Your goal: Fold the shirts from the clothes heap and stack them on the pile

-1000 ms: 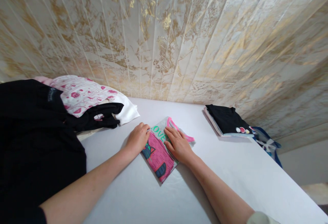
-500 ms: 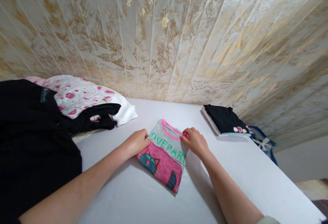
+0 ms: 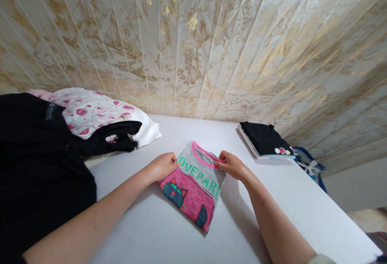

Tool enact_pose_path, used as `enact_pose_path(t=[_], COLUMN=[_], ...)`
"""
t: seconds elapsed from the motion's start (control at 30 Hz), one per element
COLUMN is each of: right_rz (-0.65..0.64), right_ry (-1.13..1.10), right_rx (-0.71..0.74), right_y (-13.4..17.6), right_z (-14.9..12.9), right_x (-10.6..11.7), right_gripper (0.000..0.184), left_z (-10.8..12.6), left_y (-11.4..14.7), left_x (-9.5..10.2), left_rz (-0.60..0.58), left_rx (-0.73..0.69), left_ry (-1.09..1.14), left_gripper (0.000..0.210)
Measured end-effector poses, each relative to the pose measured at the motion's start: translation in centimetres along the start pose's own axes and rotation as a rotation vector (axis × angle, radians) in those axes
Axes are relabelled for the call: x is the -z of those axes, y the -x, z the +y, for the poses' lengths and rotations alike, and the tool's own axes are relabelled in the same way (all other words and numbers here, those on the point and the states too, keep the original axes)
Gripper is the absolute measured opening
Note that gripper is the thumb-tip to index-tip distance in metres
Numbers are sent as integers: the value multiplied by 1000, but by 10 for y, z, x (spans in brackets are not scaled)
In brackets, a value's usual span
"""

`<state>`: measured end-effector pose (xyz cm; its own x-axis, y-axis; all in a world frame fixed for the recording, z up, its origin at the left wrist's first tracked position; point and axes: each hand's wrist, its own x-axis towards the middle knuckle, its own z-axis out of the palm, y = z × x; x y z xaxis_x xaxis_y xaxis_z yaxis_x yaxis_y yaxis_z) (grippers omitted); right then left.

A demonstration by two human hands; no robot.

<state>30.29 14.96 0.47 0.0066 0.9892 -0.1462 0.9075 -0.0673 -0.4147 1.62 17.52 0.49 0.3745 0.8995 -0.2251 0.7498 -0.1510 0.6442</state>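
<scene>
A folded grey and pink T-shirt (image 3: 196,187) lies on the white table in front of me. It has a pink neckband, green lettering and a dark cat print. My left hand (image 3: 163,166) pinches its left edge beside the lettering. At the collar's right end, my right hand (image 3: 231,164) grips the pink neckband between thumb and fingers. The shirt's lower corner points toward me. Some of the left edge is hidden under my left fingers.
Loose black clothing (image 3: 39,167) is heaped at the left, beside a white garment with pink print (image 3: 90,109). A folded black garment (image 3: 263,139) tops a stack at the back right, near a blue strap (image 3: 320,181). A gold-patterned curtain (image 3: 193,54) hangs behind the table (image 3: 136,223).
My right hand has shifted from the shirt's right shoulder edge onto the neckband, and the collar opening looks wider. The shirt's lower edge has slid slightly toward me. My left hand stays nearly in place.
</scene>
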Motion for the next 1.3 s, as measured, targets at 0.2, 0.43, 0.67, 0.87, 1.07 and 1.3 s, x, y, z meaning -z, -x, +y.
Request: enact_pose_path(t=[0.2,0.43,0.67,0.87,1.07,1.3], right_rz=[341,191,-277,-349,184,260], right_ry=[-451,-654,-616,-687,-843,-640], right_rx=[35,-125,-218,-79,-18,-9], right_y=[-8,-7,13,15,-9,-17], right_z=[-1,13,13,18,12,18], right_x=[-7,5,28,27,-4,-16], right_gripper=[35,48,38,46,61,38], left_z=[4,-3,-5,-5,-5,-6], left_y=[8,-3,-8,-8,-8,-10], left_x=[1,-9,-17,-14,-17,-20], left_rz=[-78,-4,-6,75,33,87], left_rx=[-50,-52,6,-26,56,77], left_ry=[-26,189,339,255,389,482], left_gripper=[19,29,16,8,10,17])
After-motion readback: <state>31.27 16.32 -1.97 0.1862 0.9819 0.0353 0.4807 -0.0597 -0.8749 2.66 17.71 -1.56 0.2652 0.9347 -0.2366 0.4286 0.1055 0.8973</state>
